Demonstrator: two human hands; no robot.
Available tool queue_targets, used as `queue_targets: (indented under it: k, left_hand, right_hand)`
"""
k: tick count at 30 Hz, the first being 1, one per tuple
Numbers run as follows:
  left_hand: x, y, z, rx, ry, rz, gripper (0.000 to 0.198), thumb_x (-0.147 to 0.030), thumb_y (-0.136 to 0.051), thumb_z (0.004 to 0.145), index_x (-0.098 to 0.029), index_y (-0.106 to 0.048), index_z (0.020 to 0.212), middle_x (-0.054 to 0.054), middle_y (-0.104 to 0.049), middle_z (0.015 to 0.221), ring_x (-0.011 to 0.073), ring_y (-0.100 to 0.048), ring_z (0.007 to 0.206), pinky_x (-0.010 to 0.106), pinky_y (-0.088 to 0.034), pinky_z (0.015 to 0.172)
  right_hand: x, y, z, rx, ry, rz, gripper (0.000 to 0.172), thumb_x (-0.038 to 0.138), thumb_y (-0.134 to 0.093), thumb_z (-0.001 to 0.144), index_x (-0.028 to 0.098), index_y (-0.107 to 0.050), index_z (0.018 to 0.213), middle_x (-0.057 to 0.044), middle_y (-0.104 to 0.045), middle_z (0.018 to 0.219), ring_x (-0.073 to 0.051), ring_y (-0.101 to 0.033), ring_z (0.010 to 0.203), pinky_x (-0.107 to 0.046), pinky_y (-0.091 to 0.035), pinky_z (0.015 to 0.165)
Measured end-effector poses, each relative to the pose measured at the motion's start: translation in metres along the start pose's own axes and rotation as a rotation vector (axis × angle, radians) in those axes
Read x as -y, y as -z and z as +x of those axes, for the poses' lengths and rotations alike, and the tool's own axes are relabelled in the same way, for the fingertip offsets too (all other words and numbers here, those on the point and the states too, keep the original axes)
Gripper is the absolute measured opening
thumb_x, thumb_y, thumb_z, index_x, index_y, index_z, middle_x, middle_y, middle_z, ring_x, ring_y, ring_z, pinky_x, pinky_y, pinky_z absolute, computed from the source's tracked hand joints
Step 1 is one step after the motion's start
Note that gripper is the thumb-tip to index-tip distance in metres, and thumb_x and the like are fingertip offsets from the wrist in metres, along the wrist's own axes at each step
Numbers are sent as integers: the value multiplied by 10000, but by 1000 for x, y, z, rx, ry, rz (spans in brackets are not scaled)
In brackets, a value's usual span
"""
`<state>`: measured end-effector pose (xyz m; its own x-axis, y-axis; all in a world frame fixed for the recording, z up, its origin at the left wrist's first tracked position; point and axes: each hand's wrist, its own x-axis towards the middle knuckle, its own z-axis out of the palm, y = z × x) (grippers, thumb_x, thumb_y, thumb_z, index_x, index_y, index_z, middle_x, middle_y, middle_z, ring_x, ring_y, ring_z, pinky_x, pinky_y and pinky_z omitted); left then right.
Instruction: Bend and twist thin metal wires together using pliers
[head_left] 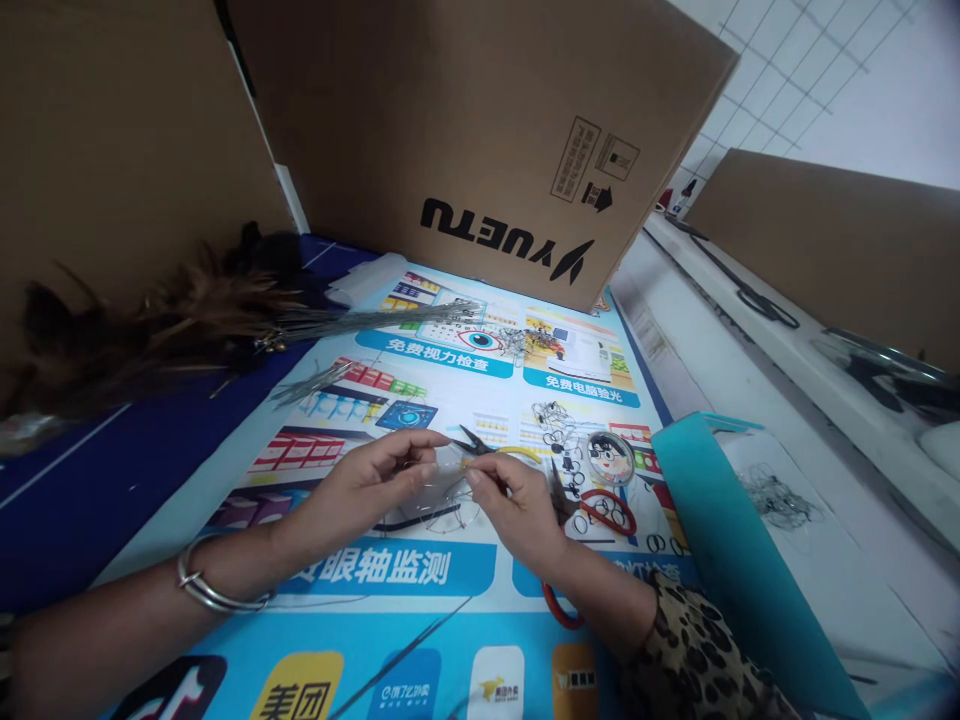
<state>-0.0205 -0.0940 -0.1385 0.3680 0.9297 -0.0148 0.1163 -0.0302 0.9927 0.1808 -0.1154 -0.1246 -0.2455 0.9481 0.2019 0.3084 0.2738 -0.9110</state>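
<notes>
In the head view, my left hand (390,470) and my right hand (517,495) meet over the middle of the printed mat. Fingers of both are pinched on a small clear plastic piece (442,478) that looks like a bag; its contents are hard to make out. Thin wire pieces (442,515) show just beneath it. Yellow-handled pliers (480,445) lie directly behind my fingertips. To the right of my right hand are red-handled pliers (607,508), partly hidden by that hand. Black rings and loops (574,468) lie scattered beside them, next to a round tin (611,458) with a cartoon face.
A large cardboard box (480,130) stands at the back. Brown feathers (172,320) and a bundle of grey wires (375,318) lie left. At right, a teal box (742,550) stands beside a wire tangle (776,497). More cut wires (311,383) lie on the mat.
</notes>
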Motion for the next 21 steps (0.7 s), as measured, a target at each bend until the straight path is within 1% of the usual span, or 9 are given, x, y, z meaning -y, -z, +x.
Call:
queue_targets:
  k: [6,8,11,13,17,19,21]
  left_hand:
    - [-6,1,-2,5,16,14,293,-378,-548,866,-219,-569,1110,26,-601,872,164,-553,785,238,-458,654]
    - [-7,1,-1,3,0,34,247,-373,-545,866,-210,-591,1045,19,-600,841,159,-546,763,233,-452,640]
    - [-7,1,-1,11,-24,42,212,-378,-530,871,-180,-605,893,8,-574,757,141,-515,688,221,-432,593]
    - [-8,1,0,32,-18,28,226,-379,-521,875,-169,-591,834,1,-561,719,130,-500,651,213,-415,566]
    - [-9,2,1,114,23,30,234,-381,-514,878,-165,-587,827,-7,-569,688,122,-504,627,212,-401,559]
    - [-10,3,3,150,10,60,238,-379,-505,880,-166,-587,814,-14,-560,673,121,-500,622,214,-400,568]
    - [-10,5,4,159,-32,144,236,-362,-489,885,-168,-583,791,-19,-546,663,122,-494,625,214,-393,574]
  right_hand:
    - [2,-3,-1,-15,16,-62,153,240,-511,859,165,-643,841,-3,-573,703,-112,-505,638,-210,-401,595]
    - [2,-4,-1,-9,17,-76,158,243,-508,859,168,-647,840,-6,-584,712,-113,-512,637,-210,-410,596]
    - [3,-6,-1,13,43,-97,161,245,-510,857,177,-656,847,-8,-603,722,-117,-528,642,-212,-424,600]
    - [3,-7,-1,26,67,-118,158,233,-512,856,184,-662,854,-14,-627,748,-124,-552,669,-217,-436,620]
    - [1,-8,-2,36,101,-144,159,213,-519,854,185,-672,882,-36,-667,822,-143,-601,753,-237,-458,687]
    - [0,-8,-2,45,108,-149,165,218,-516,858,188,-673,902,-40,-674,837,-148,-612,776,-242,-465,701]
    - [-1,-8,-2,54,115,-152,170,228,-512,865,196,-672,916,-38,-676,849,-147,-617,787,-240,-469,706]
